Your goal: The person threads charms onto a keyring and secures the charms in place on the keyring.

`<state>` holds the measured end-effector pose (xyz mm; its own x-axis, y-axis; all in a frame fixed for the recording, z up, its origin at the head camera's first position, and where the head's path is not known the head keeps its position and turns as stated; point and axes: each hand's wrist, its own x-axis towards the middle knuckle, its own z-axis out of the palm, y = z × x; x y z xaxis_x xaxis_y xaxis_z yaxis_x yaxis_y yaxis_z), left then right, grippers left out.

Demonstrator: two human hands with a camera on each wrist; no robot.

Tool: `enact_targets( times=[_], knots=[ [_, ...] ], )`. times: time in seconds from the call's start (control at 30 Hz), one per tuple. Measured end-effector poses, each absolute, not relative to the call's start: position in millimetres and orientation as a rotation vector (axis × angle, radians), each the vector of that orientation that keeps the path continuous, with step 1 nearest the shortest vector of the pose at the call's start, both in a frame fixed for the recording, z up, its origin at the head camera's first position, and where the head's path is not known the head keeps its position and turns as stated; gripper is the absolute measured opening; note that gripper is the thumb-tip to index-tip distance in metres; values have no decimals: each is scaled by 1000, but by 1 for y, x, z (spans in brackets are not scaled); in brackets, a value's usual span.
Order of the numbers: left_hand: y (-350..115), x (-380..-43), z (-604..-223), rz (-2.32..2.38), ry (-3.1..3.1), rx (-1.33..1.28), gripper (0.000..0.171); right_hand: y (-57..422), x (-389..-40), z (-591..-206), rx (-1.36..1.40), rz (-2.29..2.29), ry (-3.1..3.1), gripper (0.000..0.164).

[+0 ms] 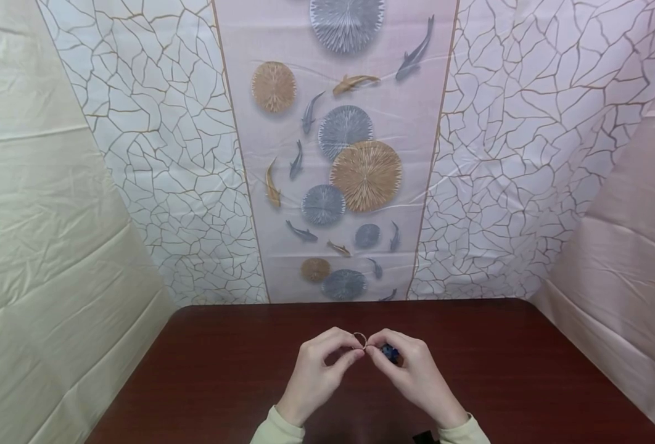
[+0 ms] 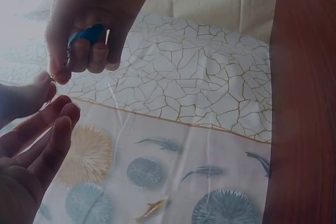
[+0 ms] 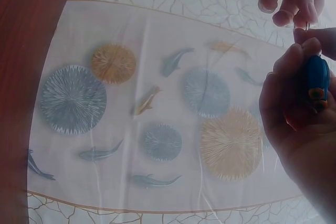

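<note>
Above the table, both hands meet fingertip to fingertip at a thin metal ring (image 1: 365,338). My left hand (image 1: 319,370) pinches the ring between thumb and forefinger. From the other side, the thumb and forefinger of my right hand (image 1: 416,370) close in at the ring's edge. The right hand's curled fingers also hold a small blue keychain trinket (image 3: 315,77) with orange-yellow spots at its lower end. Seen from the left wrist, the blue trinket (image 2: 89,34) lies across the right palm, with a short bit of chain (image 2: 68,51) beside it. Fingers partly hide the trinket.
A dark red-brown table (image 1: 222,370) lies under the hands. Behind it hangs a patterned cloth (image 1: 350,246) with fish and round motifs, and plain pale cloth (image 1: 44,277) flanks both sides. Near the right sleeve, a small black item (image 1: 424,438) shows at the bottom edge.
</note>
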<state>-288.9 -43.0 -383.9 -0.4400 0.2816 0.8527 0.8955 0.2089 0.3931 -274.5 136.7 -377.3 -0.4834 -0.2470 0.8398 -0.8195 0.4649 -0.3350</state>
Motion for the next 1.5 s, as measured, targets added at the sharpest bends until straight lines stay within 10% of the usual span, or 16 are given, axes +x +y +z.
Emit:
enact_targets(
  times=[1.5],
  knots=[
    [-36,-281,-382,-1336,-1899,-1022,4,137,-272,-376,922,1019,-1977,25]
  ],
)
